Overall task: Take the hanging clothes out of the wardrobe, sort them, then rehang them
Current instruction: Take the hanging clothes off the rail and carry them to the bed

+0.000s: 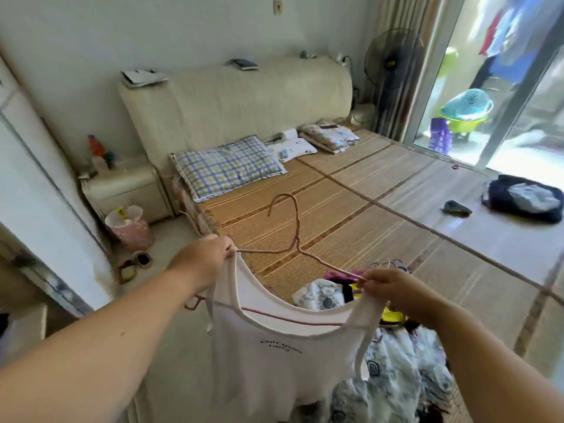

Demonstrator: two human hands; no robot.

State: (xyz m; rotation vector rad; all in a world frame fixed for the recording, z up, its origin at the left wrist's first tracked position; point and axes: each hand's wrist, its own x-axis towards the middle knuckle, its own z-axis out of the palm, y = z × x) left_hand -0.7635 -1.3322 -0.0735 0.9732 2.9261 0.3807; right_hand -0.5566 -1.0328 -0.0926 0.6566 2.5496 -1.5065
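A white tank top point(274, 358) with small dark lettering hangs on a pink wire hanger point(294, 236) held up over the near edge of the bed. My left hand point(201, 257) pinches the top's left strap together with the hanger's left end. My right hand point(393, 288) pinches the right strap at the hanger's right end. The hook points up and away from me. Below the top, a pile of patterned clothes point(396, 370) with several hangers lies on the bed.
The bed carries a woven mat point(351, 209), a checked pillow point(227, 169) and a dark clothes heap point(525, 198) at the far right. A nightstand point(128, 190) and pink bin point(128, 224) stand left. A white wardrobe door point(39, 209) is at far left. A fan point(390, 59) and glass door stand behind.
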